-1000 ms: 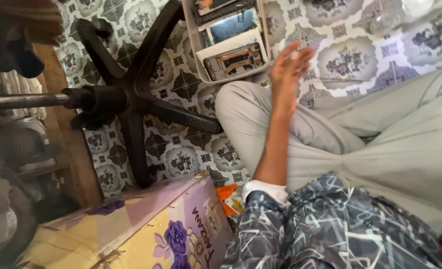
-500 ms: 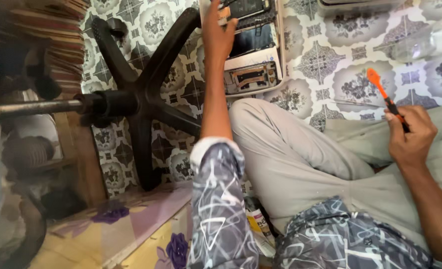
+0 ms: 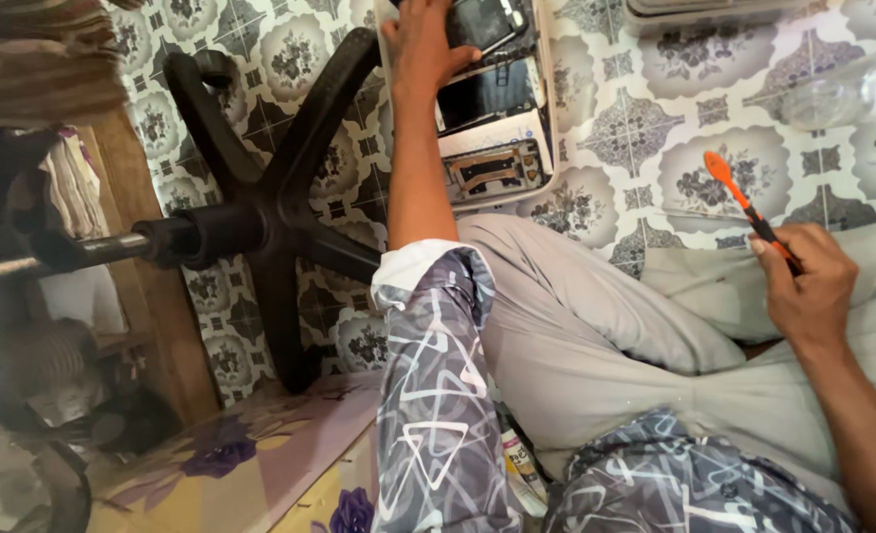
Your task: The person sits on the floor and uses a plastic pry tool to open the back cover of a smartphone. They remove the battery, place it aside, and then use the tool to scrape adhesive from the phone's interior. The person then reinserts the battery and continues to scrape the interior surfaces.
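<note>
My left hand reaches far forward into a white tray on the patterned floor, its fingers resting on a dark phone among several phone parts. My right hand rests over my right leg and grips a screwdriver with an orange tip and black shaft, pointing up and away. I sit on the floor in light grey trousers with a patterned grey sleeve on my left arm.
A black five-legged chair base lies on its side at the left, its metal post pointing left. A cardboard box with purple flowers sits at the bottom left. A wooden post stands beside it. A clear plastic item lies at the upper right.
My left hand has moved from above my knee forward into the tray and onto the phone. My right hand with the screwdriver has come into view.
</note>
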